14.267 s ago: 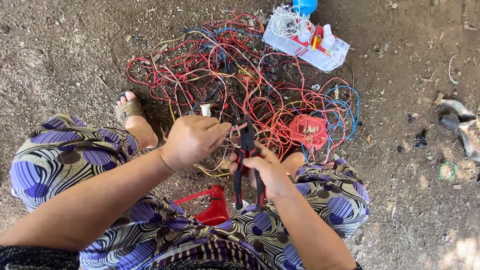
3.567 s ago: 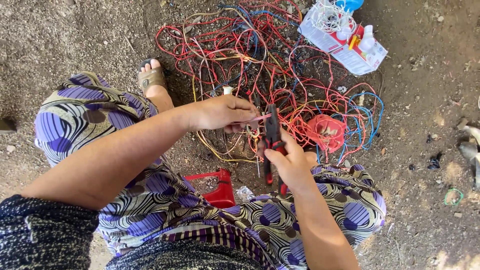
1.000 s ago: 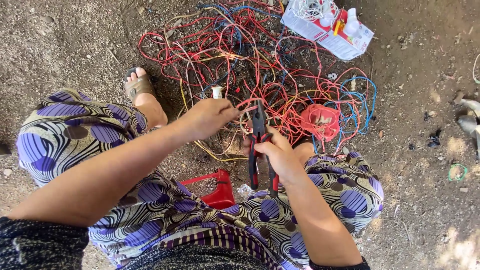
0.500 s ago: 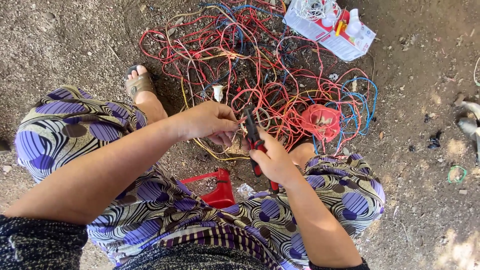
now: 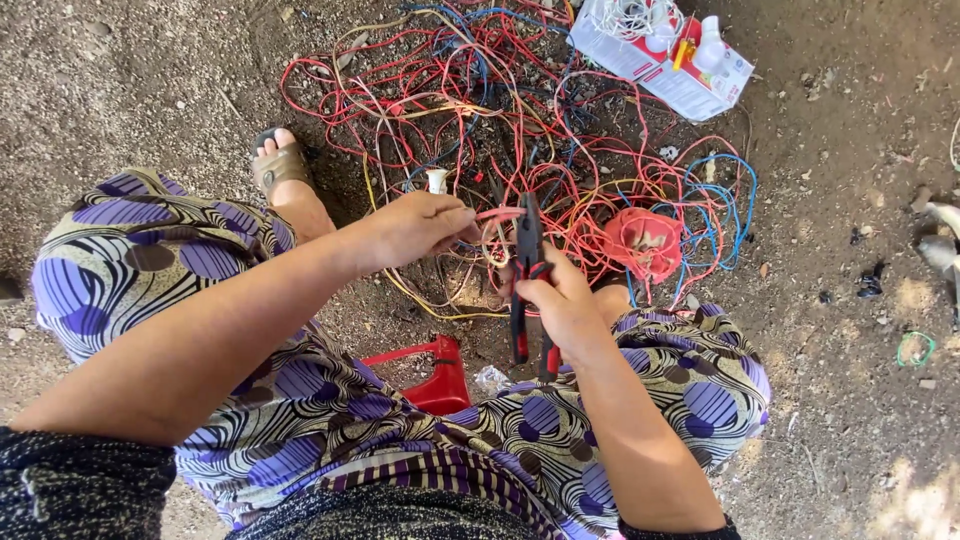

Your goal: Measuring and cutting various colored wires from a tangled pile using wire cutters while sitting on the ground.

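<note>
wires (image 5: 520, 110): red, blue, yellow | pliers (image 5: 528, 290): black-red | dress (image 5: 210, 260): purple-cream oval print

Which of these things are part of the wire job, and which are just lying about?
In use: pliers in right hand; red wire in left hand; wire tangle.
Lying about: carton, red stool, green ring.

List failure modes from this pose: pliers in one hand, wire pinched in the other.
1. The left hand pinches the pink wire right beside the pliers tip held by the right hand; a slip could nip the fingers.
2. The wire runs into the tangled wire pile; pulling may snag and drag other strands.
3. The sandalled foot sits at the pile's edge and could catch a loop.
</note>
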